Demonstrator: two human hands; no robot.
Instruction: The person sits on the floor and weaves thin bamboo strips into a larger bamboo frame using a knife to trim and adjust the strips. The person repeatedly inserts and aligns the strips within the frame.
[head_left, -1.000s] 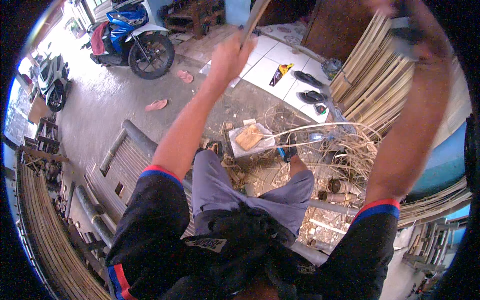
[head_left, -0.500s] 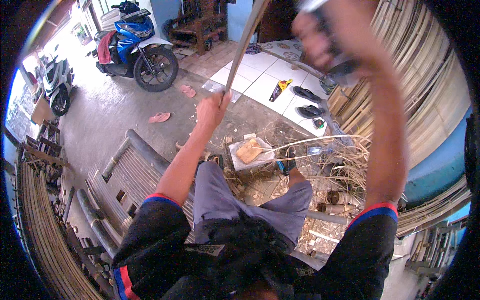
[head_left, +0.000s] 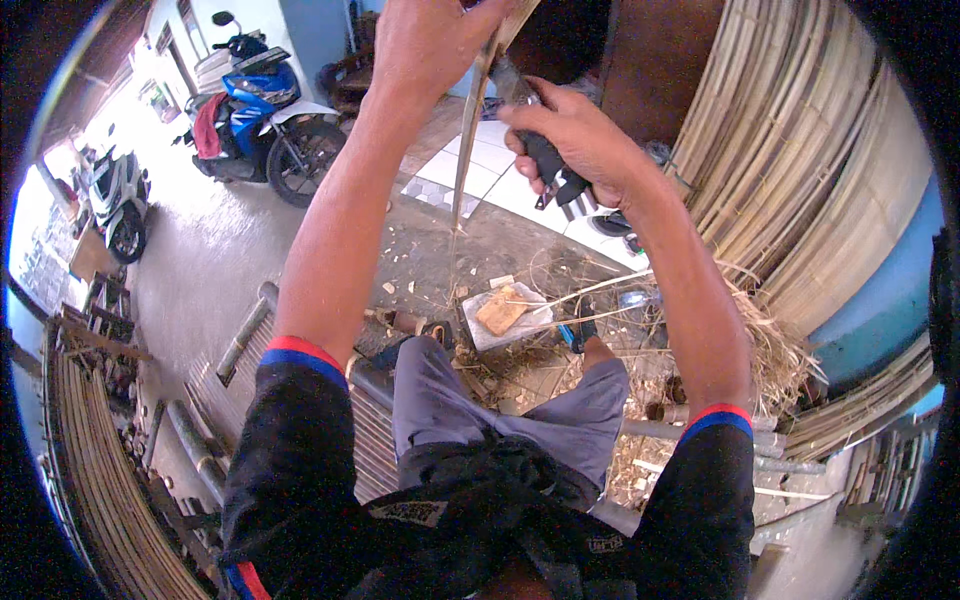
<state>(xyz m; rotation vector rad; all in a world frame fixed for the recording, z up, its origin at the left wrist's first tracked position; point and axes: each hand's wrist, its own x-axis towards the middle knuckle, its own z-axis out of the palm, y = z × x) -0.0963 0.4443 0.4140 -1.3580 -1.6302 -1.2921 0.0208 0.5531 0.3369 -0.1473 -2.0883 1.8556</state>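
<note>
High in the view, my left hand [head_left: 435, 45] is closed around a long split bamboo strip [head_left: 468, 150], whose lower end tapers to a point and hangs free. The picture's top edge cuts off part of those fingers. My right hand [head_left: 585, 135] grips the black handle of a knife [head_left: 545, 160]. Its short blade lies against the right side of the strip, just below my left hand. Below, between my knees, a wooden block [head_left: 501, 311] rests on a pale stone slab [head_left: 470, 325].
Bamboo slats [head_left: 820, 150] lean on the right wall above a heap of shavings [head_left: 770, 350]. A bamboo rack [head_left: 370, 430] lies at my left. Beyond stand a blue motorbike [head_left: 262, 95] and a white one [head_left: 120, 200]. Pale floor tiles [head_left: 480, 150] lie ahead.
My left hand has gone up with the strip. From the upper right, my right hand has come down and inward, bringing the knife blade to the strip. The view has shifted slightly.
</note>
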